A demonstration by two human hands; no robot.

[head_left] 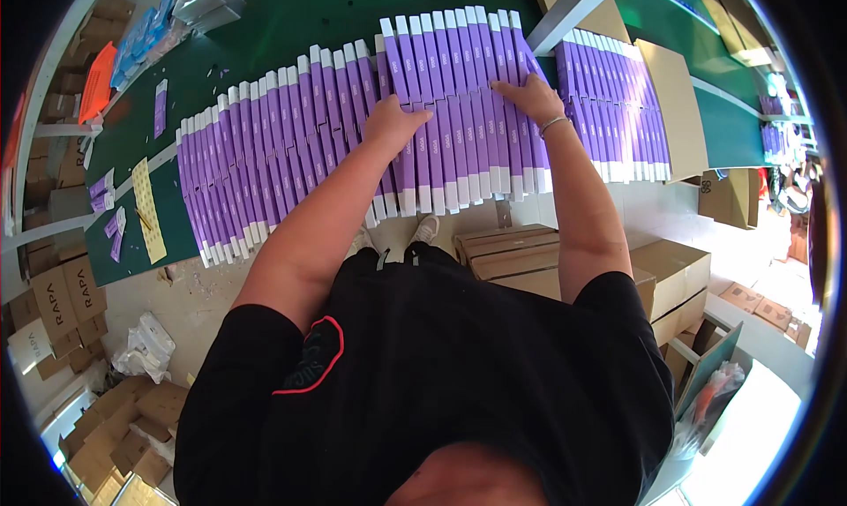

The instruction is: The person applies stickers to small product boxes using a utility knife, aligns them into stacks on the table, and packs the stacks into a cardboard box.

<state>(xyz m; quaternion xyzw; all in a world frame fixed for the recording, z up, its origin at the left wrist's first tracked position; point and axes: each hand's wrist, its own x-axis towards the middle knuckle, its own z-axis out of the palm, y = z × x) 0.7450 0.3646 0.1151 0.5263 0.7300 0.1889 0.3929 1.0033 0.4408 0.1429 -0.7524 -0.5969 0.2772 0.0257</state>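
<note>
Long rows of slim purple boxes with white ends stand packed side by side on a green table. My left hand is at the left side of a middle block of these boxes, its thumb lying across their faces and its other fingers largely hidden. On the block's right side is my right hand, thumb pointing inward and fingers curled round the end boxes. Between both hands the block is squeezed together and sits slightly out of line with the row to the left. Beyond a white post, more purple boxes stand on the right.
A cardboard sheet borders the right-hand boxes. On the green table lie a single purple box, a yellow dotted strip and clear plastic trays. Cardboard cartons stand below the table edge.
</note>
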